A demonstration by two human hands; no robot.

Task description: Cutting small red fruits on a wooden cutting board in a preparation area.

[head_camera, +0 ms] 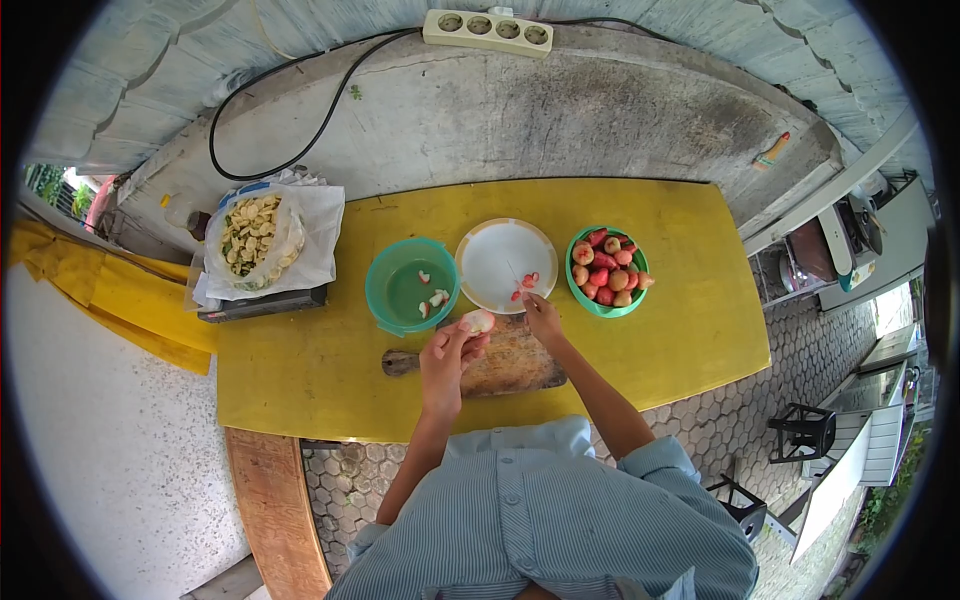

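My left hand (pixel 448 360) holds a cut water apple (pixel 478 322), its pale flesh facing up, above the wooden cutting board (pixel 510 360). My right hand (pixel 543 318) grips a small knife (pixel 513 270); its thin blade points away over the white plate (pixel 499 259), and its handle is hidden in my fingers. Small red scraps (pixel 529 280) lie on the plate near the knife. Left of the plate, a green plastic bowl (pixel 377 289) has several pale fruit pieces (pixel 439 298) in it. To the right, another green bowl (pixel 639 301) is heaped with whole red water apples (pixel 604 260).
Everything stands on a yellow table (pixel 675 352). An open plastic bag of sliced food (pixel 255 225) rests on a black device (pixel 277 304) at the left. A power strip (pixel 487 33) with a black cable (pixel 330 112) lies on the wall ledge. A wooden bench (pixel 274 502) is at the lower left.
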